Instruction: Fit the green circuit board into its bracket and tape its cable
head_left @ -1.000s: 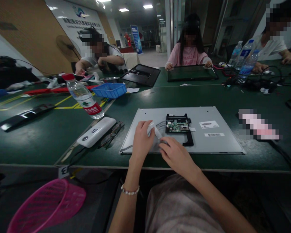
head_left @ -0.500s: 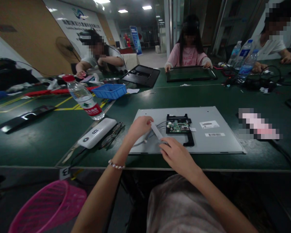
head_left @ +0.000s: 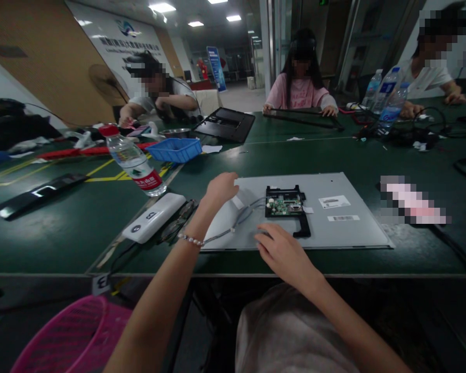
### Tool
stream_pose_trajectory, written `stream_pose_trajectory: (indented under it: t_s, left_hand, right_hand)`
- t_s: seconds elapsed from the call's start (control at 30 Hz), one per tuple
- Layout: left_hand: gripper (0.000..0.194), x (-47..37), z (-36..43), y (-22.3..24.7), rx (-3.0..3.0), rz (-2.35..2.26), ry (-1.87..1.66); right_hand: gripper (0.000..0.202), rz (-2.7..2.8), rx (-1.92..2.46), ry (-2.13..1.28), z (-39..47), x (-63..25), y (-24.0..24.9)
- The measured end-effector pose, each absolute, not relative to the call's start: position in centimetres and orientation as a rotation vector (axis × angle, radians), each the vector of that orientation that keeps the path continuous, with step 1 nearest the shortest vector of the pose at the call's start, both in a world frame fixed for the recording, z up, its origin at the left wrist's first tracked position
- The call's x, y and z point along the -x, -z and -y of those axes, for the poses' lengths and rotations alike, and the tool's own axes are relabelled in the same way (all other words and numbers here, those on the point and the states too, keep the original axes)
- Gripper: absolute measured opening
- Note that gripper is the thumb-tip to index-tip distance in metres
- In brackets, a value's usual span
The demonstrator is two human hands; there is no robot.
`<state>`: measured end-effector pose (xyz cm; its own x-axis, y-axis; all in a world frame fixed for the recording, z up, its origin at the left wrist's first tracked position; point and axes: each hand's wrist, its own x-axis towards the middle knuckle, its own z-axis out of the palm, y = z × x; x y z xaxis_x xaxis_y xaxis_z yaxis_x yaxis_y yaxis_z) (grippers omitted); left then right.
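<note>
A grey flat display panel (head_left: pixel 357 230) lies on the table before me. Mounted on it is a black bracket (head_left: pixel 304 226) with a green circuit board (head_left: pixel 286 206), from which grey cables (head_left: pixel 243 220) run left towards the near edge. Over the panel's left side, my left hand (head_left: pixel 223 187) is closed on a whitish strip, perhaps tape (head_left: pixel 237 202), whose lower end hangs below the fingers. Near the panel's front edge, left of the bracket's foot, my right hand (head_left: pixel 281 248) has its fingers loosely apart with nothing visible in them.
To the left are a white power bank (head_left: pixel 155 217), glasses (head_left: pixel 178 223), a water bottle (head_left: pixel 140 168) and a blue tray (head_left: pixel 174 150). A phone-like pink item (head_left: pixel 413 202) with a cable lies right. A pink basket (head_left: pixel 77 331) stands below. People work across the table.
My left hand has moved up and left with the strip, away from my right hand, which has let go of its end. Across the table, a person has tilted a black frame flatter.
</note>
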<state>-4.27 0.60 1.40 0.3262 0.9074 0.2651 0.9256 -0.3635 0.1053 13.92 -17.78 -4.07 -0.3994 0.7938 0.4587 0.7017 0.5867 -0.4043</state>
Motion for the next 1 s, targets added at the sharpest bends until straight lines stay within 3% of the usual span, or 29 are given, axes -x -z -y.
stream_pose_trajectory:
  t_s: [0.2, 0.4, 0.63, 1.0]
  left_hand:
    - [0.031, -2.7, -0.2, -1.1, 2.783, 1.293, 0.237]
    - [0.026, -5.2, -0.5, -0.3, 2.729, 1.281, 0.038]
    - [0.027, -5.5, -0.9, 0.7, 2.661, 1.306, 0.086]
    - [0.028, -8.0, -1.7, 0.1, 2.613, 1.188, 0.075]
  right_hand:
    - [0.022, 2.185, 1.145, -0.228, 17.8, -13.7, 3.9]
    - [0.026, 2.092, 1.161, -0.235, 16.9, -18.2, 3.3]
    - [0.027, 2.163, 1.433, -0.173, 13.1, -26.6, 2.4]
    - [0.023, 2.327, 1.639, 0.048, 12.0, -26.3, 2.9]
